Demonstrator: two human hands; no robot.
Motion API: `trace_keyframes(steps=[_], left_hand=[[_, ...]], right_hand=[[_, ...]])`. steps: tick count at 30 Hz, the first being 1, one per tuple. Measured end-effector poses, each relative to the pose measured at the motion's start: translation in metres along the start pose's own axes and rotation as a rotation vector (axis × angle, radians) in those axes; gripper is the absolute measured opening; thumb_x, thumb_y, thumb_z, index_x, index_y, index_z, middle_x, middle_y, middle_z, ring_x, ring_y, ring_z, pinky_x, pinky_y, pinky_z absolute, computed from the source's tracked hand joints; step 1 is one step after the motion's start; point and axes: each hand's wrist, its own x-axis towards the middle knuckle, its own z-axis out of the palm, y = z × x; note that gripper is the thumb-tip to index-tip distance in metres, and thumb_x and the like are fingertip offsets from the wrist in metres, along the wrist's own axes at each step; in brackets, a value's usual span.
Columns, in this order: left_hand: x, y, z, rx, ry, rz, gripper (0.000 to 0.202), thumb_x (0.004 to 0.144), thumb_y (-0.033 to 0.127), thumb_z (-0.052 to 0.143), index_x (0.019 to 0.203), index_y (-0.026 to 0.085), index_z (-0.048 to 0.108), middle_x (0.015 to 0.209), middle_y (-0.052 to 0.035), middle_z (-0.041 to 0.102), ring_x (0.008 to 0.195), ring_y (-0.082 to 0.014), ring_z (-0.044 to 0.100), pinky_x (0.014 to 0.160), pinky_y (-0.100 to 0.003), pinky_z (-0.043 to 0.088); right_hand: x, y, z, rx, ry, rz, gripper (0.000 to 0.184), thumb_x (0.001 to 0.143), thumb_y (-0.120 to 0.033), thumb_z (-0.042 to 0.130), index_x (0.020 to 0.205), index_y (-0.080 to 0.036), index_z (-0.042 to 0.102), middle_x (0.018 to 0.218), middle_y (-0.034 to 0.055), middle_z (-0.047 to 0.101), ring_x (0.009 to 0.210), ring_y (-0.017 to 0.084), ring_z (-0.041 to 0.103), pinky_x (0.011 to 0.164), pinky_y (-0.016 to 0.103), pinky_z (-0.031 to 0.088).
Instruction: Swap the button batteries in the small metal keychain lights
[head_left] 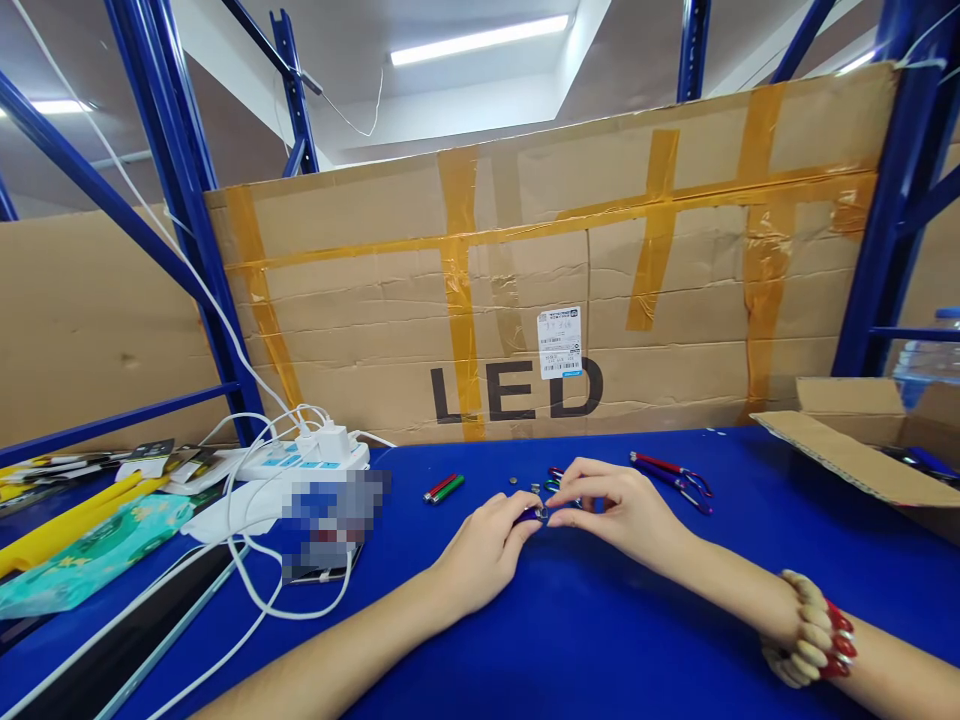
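Note:
My left hand [487,548] is closed around a small dark blue tube [529,515], and most of the tube is hidden in the fingers. At its right end shows a small silver piece [543,512]. My right hand [616,500] pinches at that piece with thumb and forefinger, the other fingers bent above. Just behind the hands lie a small round dark disc [513,481] and a small silver part [535,488]. Further carabiner pieces [553,484] are partly covered by my right hand. A red tube [440,487] and a green tube [448,489] lie side by side to the left.
Red and purple tubes with carabiners [675,475] lie at the back right, near an open cardboard box [862,455]. On the left are a white power strip [300,458], loose white cables [251,540] and a teal package [97,550]. A cardboard wall [360,330] closes off the back.

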Motion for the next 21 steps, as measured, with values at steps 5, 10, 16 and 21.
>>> trace_keyframes(steps=[5,10,16,21], left_hand=[[-0.001,0.003,-0.001,0.009,-0.039,0.060,0.019,0.091,0.021,0.037,0.103,0.020,0.052,0.094,-0.0028,0.058,0.088,-0.0166,0.052,0.081,-0.028,0.042],[-0.003,0.001,-0.001,-0.037,-0.071,0.092,0.013,0.091,0.021,0.037,0.097,0.020,0.049,0.098,-0.0032,0.057,0.091,-0.0167,0.051,0.083,-0.029,0.041],[-0.004,0.003,-0.001,-0.016,-0.056,0.086,0.003,0.088,0.018,0.040,0.088,0.019,0.043,0.093,-0.0046,0.058,0.085,-0.0180,0.054,0.078,-0.030,0.043],[-0.004,0.002,0.000,0.087,0.021,0.162,0.008,0.088,0.018,0.039,0.080,0.019,0.041,0.086,-0.0056,0.058,0.078,-0.0184,0.055,0.071,-0.029,0.044]], right_hand=[[-0.003,-0.002,0.001,-0.005,-0.021,0.002,0.024,0.075,-0.045,0.061,0.071,-0.023,0.071,0.072,0.0007,0.062,0.062,0.011,0.055,0.053,0.022,0.039],[-0.003,-0.005,0.003,0.039,-0.070,0.054,0.016,0.073,-0.035,0.065,0.066,-0.022,0.070,0.072,-0.0001,0.062,0.066,0.012,0.056,0.057,0.022,0.041],[-0.004,-0.014,0.007,0.200,-0.062,0.219,0.013,0.068,-0.028,0.066,0.060,-0.018,0.067,0.065,0.0009,0.060,0.062,0.013,0.055,0.060,0.025,0.042],[-0.004,-0.019,0.010,0.354,-0.131,0.420,0.026,0.066,-0.039,0.063,0.055,-0.016,0.062,0.055,-0.0006,0.055,0.052,0.011,0.048,0.051,0.024,0.037]])
